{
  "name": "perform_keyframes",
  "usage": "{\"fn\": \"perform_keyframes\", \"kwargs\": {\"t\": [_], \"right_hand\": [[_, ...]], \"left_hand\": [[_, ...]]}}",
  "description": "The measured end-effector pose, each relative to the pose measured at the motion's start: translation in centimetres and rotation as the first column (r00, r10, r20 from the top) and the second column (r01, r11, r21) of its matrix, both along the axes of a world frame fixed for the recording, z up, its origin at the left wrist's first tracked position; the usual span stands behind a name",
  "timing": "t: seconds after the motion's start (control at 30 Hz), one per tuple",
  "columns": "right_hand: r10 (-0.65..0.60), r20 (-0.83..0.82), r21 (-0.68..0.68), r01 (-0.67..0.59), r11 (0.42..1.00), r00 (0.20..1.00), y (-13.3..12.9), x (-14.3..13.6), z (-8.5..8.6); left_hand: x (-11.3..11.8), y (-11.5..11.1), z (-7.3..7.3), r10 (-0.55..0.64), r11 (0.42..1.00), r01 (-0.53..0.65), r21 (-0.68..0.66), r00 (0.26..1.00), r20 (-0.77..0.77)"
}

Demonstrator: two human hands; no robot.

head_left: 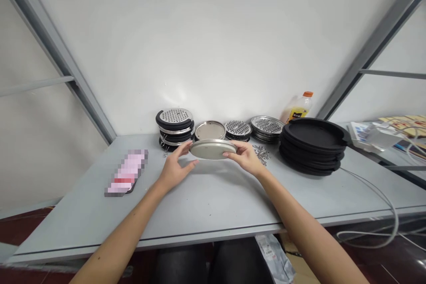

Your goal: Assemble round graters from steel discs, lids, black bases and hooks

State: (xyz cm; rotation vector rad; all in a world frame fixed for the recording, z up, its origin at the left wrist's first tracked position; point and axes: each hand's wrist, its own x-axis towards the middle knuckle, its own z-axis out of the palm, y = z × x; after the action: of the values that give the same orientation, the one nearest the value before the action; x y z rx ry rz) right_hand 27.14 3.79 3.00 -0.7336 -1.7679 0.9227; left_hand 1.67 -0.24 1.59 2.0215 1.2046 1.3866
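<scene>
A shallow round metal disc (213,150) with a silver rim is held above the table, tilted so its smooth pale face is towards me. My right hand (245,157) grips its right edge, thumb on the near face and fingers behind the rim. At the left edge, my left hand (175,166) has its fingertips by the rim and its thumb spread away below. Just behind the disc lies a similar round metal plate (210,130). Perforated grater discs (238,128) sit beside it, and a small heap of metal clips (262,154) lies right of my right hand.
Black-edged grater discs (175,116) are stacked back left; silver grater discs (267,124) and black round trays (313,142) stand right. A phone (128,171) lies left. A bottle (300,106) stands near the wall. A white cable (394,213) hangs over the table's front edge.
</scene>
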Motion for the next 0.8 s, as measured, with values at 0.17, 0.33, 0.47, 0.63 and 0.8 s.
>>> {"fn": "perform_keyframes", "kwargs": {"t": [0.17,0.33,0.47,0.63,0.8], "right_hand": [[-0.010,0.174,0.145,-0.016,0.989,0.985,-0.7,-0.4,-0.3],[0.001,0.262,0.298,-0.082,0.951,0.965,-1.2,-1.4,-1.0],[-0.025,0.270,0.325,-0.067,0.943,0.963,-0.9,-1.7,-1.6],[-0.119,0.277,0.213,0.060,0.975,0.954,0.3,-1.1,-1.7],[0.055,0.127,-0.016,-0.054,0.998,0.990,0.9,-0.6,-1.3]], "left_hand": [[0.3,-0.5,0.0,0.125,0.952,-0.061,0.301,0.972,-0.198],[0.4,-0.7,-0.1,0.081,0.946,0.024,0.322,0.949,-0.306],[0.4,-0.6,-0.4,0.007,0.961,0.078,0.265,0.953,-0.303],[0.4,-0.4,-0.6,0.022,0.988,-0.012,0.155,0.998,-0.060],[-0.1,0.3,-0.3,0.041,0.999,-0.036,-0.030,0.980,0.193]]}}
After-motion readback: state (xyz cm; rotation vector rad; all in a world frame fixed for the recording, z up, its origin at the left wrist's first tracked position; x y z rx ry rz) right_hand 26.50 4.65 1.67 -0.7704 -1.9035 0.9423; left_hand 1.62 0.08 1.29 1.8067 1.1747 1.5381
